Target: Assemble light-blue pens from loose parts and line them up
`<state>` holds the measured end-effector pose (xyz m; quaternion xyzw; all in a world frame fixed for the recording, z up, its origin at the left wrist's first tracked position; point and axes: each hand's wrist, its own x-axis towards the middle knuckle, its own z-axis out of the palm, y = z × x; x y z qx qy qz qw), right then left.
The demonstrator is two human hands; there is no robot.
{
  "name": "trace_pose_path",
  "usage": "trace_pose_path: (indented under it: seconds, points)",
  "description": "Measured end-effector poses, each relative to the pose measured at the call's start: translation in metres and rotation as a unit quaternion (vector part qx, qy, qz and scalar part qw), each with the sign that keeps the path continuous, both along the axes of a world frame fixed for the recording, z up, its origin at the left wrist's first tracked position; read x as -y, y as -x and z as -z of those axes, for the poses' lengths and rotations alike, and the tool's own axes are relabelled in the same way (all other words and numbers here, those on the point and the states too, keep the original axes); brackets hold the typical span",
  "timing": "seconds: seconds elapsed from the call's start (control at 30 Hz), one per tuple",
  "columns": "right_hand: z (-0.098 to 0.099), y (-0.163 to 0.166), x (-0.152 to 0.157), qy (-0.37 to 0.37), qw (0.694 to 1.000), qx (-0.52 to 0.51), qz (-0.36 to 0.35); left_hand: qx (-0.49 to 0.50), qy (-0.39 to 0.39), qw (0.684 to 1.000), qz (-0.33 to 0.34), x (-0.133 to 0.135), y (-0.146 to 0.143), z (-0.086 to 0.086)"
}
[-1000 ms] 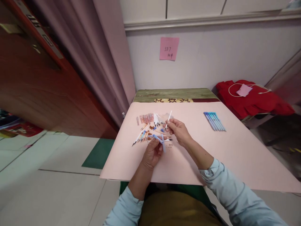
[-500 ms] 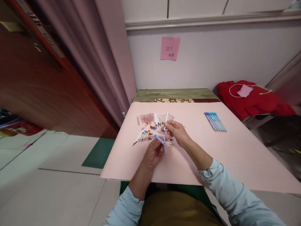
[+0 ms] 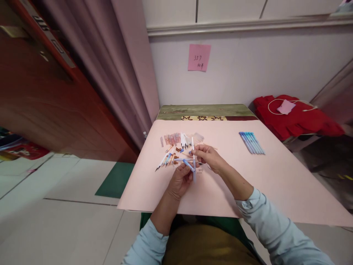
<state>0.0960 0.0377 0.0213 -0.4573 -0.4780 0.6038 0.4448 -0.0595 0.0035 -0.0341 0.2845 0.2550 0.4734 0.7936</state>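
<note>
My left hand (image 3: 182, 178) is closed around a pale blue pen barrel (image 3: 194, 173) and a blue pen part with a darker end (image 3: 188, 164), which cross near the fingertips. Between the thumb and fingers of my right hand (image 3: 206, 156) is a thin white pen refill (image 3: 193, 142), held nearly upright. Its lower end is at the top of the barrel; whether it sits inside, I cannot tell. Behind the hands lie several loose white refills (image 3: 186, 139) with dark tips, pinkish pen barrels (image 3: 173, 139), small brown pieces (image 3: 178, 149) and blue and orange pen parts (image 3: 168, 158).
A row of several blue pens (image 3: 251, 142) lies on the right of the pink-covered table (image 3: 275, 187). Clear plastic (image 3: 198, 137) lies behind the refills. Red cloth (image 3: 298, 117) with a white cable is beyond the right edge; a curtain (image 3: 132, 73) hangs at left.
My right hand has lowered the white refill slightly, bringing its lower end to the blue barrel's top. My left hand stays nearly in place.
</note>
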Motion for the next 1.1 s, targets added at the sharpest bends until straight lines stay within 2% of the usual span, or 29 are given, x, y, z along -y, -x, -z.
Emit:
trace_pose_path:
  seconds: [0.23, 0.43, 0.73, 0.8, 0.93, 1.0, 1.1]
  points:
    - [0.005, 0.001, 0.004, 0.037, 0.998, -0.037, 0.043, -0.006, 0.008, 1.0, -0.013, 0.001, 0.0, -0.001]
    - [0.005, 0.003, 0.007, 0.022, 0.996, -0.05, 0.068, -0.003, 0.012, 1.0, -0.009, -0.001, 0.0, 0.001]
    - [0.012, 0.005, 0.011, 0.004, 0.999, -0.037, 0.026, -0.006, 0.023, 0.999, -0.032, -0.002, 0.0, 0.001]
    - [0.01, 0.003, 0.017, -0.013, 0.999, -0.02, 0.041, 0.0, 0.025, 0.999, -0.035, -0.002, 0.0, 0.0]
    - [0.016, -0.002, 0.038, -0.053, 0.989, 0.038, 0.136, 0.013, 0.02, 0.998, -0.052, -0.003, 0.0, 0.0]
    - [0.024, -0.002, 0.051, -0.073, 0.985, 0.079, 0.137, 0.018, 0.016, 0.998, -0.06, -0.003, 0.0, 0.0]
    - [0.038, 0.007, 0.068, -0.078, 0.988, 0.092, 0.099, 0.022, 0.013, 0.998, -0.054, -0.003, 0.0, 0.001]
